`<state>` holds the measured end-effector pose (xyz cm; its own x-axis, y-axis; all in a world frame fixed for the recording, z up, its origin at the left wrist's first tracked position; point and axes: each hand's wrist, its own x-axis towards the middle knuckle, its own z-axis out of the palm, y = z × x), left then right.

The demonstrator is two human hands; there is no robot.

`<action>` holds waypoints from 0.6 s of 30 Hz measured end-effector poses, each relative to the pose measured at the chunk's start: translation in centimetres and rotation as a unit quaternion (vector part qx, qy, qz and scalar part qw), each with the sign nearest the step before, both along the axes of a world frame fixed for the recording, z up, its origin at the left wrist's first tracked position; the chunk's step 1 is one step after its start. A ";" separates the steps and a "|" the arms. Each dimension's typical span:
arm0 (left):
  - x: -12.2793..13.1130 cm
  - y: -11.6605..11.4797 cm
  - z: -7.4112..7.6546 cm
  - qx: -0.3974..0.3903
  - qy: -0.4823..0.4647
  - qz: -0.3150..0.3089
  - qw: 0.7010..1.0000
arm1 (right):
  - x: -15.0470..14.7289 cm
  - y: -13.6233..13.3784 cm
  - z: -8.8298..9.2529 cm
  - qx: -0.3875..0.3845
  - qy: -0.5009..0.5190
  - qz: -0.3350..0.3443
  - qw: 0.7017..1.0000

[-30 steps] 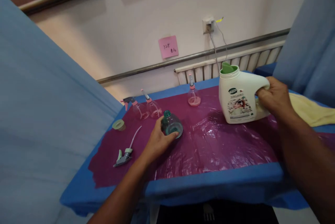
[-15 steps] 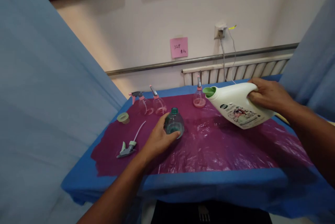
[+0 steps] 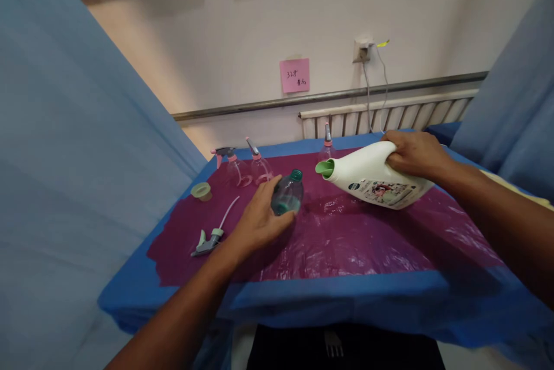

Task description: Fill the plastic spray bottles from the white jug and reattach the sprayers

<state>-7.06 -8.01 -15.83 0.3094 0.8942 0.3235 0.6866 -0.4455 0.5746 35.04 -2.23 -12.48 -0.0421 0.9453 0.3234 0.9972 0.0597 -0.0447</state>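
Observation:
My left hand [image 3: 262,217] is wrapped round a clear green spray bottle [image 3: 289,194] with no top on it, and some liquid shows inside. The bottle leans to the right. My right hand [image 3: 411,153] grips the handle of a white detergent jug [image 3: 367,176], tilted so that its green spout [image 3: 325,168] points left at the bottle's mouth, a short gap apart. A grey and pale green spray head [image 3: 210,242] with its tube lies to the left of my left hand. Near it stands a pale green cap [image 3: 201,191].
Two pink-topped spray bottles [image 3: 238,171] stand at the back left, and another pink-topped bottle [image 3: 328,148] stands behind the jug's spout. Purple plastic sheeting [image 3: 320,249] covers the blue table cloth [image 3: 346,301]. Blue curtains [image 3: 86,156] hang at both sides.
The jug has moved left and its spout is now closer to the bottle. The green bottle has gone from upright to leaning right and is slightly higher.

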 end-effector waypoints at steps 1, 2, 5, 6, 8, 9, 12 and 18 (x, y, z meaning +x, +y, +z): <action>0.2 0.0 0.4 0.006 0.015 0.003 1.000 | -0.1 0.0 0.1 -0.002 -0.002 0.000 1.000; 0.4 0.1 0.8 0.010 0.029 0.007 0.999 | -0.2 0.0 0.1 -0.003 -0.005 0.000 1.000; 0.8 0.4 1.7 0.022 0.071 0.012 0.997 | -0.3 0.2 0.3 -0.006 -0.010 0.003 1.000; 0.8 0.5 1.9 0.027 0.086 0.010 0.996 | -0.3 0.3 0.3 -0.007 -0.012 0.002 1.000; 0.8 0.9 2.4 0.039 0.114 0.002 0.993 | -0.3 0.5 0.4 -0.011 -0.016 -0.001 1.000; 0.8 1.1 2.6 0.042 0.126 -0.003 0.991 | -0.3 0.7 0.4 -0.012 -0.017 -0.002 1.000; 1.0 1.5 3.3 0.045 0.151 -0.014 0.987 | -0.3 1.0 0.3 -0.009 -0.017 0.002 1.000; 1.6 1.7 4.2 0.053 0.201 -0.024 0.978 | -0.6 1.2 0.0 0.006 -0.012 0.018 1.000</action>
